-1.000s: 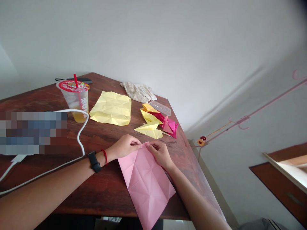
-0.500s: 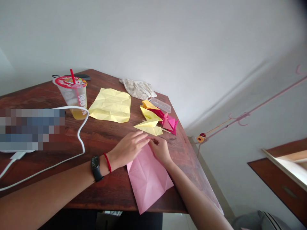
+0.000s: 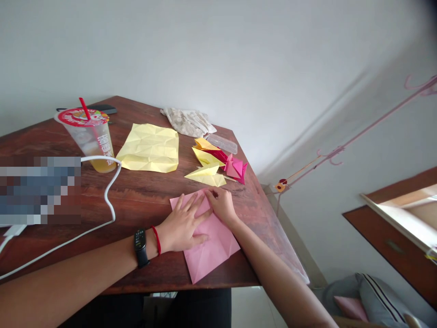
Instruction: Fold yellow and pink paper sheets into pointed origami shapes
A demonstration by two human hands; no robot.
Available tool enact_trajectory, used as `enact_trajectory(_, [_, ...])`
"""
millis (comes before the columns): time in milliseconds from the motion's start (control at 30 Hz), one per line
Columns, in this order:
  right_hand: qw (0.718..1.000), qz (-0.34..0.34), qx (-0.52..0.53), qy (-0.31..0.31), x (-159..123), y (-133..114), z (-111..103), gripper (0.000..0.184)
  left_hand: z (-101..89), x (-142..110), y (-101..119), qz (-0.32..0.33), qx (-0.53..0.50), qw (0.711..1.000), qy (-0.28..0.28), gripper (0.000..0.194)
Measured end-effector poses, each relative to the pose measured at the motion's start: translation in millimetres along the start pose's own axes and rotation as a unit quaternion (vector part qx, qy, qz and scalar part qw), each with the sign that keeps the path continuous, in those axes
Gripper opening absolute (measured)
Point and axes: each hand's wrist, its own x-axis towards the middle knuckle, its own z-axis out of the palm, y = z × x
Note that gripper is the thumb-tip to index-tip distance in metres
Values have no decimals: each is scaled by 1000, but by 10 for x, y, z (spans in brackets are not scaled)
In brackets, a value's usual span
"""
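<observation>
A creased sheet of pink paper (image 3: 213, 243) lies on the dark wooden table near its front edge, one corner pointing toward me. My left hand (image 3: 186, 223) rests flat on it with the fingers spread. At the sheet's far edge, my right hand (image 3: 220, 205) pinches the paper between thumb and fingers. Just beyond my hands is a pale yellow folded paper piece (image 3: 206, 176). Behind it sit more folded paper pieces (image 3: 235, 168) in pink, magenta, yellow and orange.
A creased yellow sheet (image 3: 150, 148) lies farther back. To its left stands a drink cup (image 3: 99, 146) with a red straw. A white cable (image 3: 111, 200) runs from a blurred-out device at left. A crumpled cloth (image 3: 187, 120) and a clear plastic case (image 3: 221, 143) lie near the wall.
My left hand has come down toward me and spread flat on the pink sheet, uncovering its far left corner. My right hand still pinches the far edge. The view has shifted slightly.
</observation>
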Motion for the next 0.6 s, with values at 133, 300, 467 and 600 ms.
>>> enact_trajectory(133, [1000,-1,0,1,19,20,2,25,-83,-135,138,47,-7,997,-60,67])
enact_trajectory(300, [1000,-5,5,0,37,34,2,22,-197,-333,379,102,-21,984,-146,62])
enact_trajectory(467, [1000,-9,16,-1,49,10,-21,20,-326,-372,491,164,-84,962,-204,75])
enact_trajectory(600, [1000,-4,21,-4,57,-9,-42,17,-346,-101,270,136,-139,967,-166,56])
